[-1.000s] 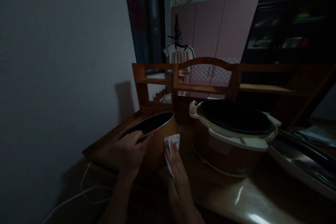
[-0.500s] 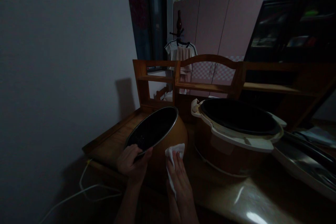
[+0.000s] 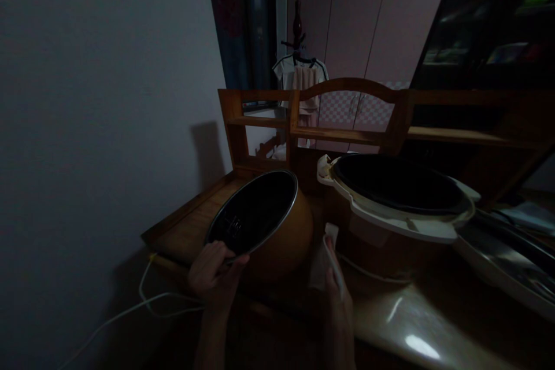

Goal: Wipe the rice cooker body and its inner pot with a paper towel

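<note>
My left hand [image 3: 217, 274] is closed over the near rim of a tilted rice cooker inner pot [image 3: 284, 243], its thumb outside and its fingers over the edge. The pot has a dark inside with pale markings and a golden-brown outside. To the right of the pot, and apart from it, my right hand [image 3: 339, 300] holds a white cloth [image 3: 319, 269] against its fingers. Behind that hand stands the rice cooker body [image 3: 381, 248], with a cream rim and a dark opening. The room is dim.
The pot and cooker stand on a wooden desk [image 3: 381, 312] with a shiny top. A wooden shelf frame [image 3: 342, 136] rises at its back. At the right lies a cooker lid-like piece [image 3: 511, 266]. A white cord [image 3: 143, 303] hangs at the left, beside the wall [image 3: 108, 98].
My right hand has moved right, off the pot's outer side, taking the cloth along. My left hand keeps its grip on the rim. The view has tipped slightly downward.
</note>
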Demonstrator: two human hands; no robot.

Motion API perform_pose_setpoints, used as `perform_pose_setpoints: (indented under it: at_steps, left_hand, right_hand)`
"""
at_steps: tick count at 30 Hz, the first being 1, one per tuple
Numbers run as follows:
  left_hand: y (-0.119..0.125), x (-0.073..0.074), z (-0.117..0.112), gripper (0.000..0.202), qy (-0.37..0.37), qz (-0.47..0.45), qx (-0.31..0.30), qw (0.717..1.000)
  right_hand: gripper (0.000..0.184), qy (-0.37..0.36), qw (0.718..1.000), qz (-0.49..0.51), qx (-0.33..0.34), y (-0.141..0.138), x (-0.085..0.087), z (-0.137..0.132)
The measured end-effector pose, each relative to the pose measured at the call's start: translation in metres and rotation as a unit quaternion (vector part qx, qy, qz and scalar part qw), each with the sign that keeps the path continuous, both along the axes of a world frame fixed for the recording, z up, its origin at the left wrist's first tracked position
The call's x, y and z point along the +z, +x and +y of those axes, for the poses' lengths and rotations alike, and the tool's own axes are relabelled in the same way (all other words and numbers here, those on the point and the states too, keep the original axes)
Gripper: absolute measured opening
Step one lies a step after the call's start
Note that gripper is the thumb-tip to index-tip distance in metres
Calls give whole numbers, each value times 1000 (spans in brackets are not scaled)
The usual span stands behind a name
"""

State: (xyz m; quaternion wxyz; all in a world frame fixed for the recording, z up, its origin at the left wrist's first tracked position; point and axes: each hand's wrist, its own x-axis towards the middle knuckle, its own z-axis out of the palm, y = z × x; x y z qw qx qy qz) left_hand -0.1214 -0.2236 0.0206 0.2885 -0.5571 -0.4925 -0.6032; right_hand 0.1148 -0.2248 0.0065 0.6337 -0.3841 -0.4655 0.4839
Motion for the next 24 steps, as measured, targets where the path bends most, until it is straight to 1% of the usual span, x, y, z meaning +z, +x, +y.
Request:
perform_pose_setpoints:
  at_steps: [2, 6, 10, 14, 16, 18, 21, 24]
  left_hand:
    - [-2, -2, 0, 49, 12, 15, -9, 1000]
    - [-2, -2, -2, 53, 22, -19, -5, 1000]
    - [-3, -3, -7, 55, 4, -54, 2, 999]
    - [-8, -7, -10, 58, -1, -88, -8, 996]
    - [-9, -7, -10, 59, -7, -102, -10, 995]
    - [-9, -7, -10, 59, 0, -92, -2, 996]
    - [-8, -4, -10, 55, 7, -56, 1, 998]
    - [-7, 1, -9, 53, -2, -48, -10, 999]
  right_hand:
    - [55, 23, 999, -8, 22, -2, 8, 5]
    - [50, 85, 995, -21, 56, -13, 29, 17]
    - [50, 154, 986, -31, 61, -24, 52, 35]
    - [55, 213, 972, -51, 80, -33, 70, 53]
    - [59, 230, 966, -63, 95, -36, 76, 59]
    - [61, 242, 961, -75, 107, -39, 79, 63]
    - [60, 266, 950, -114, 116, -40, 81, 67]
    - [59, 279, 942, -142, 121, -39, 80, 68]
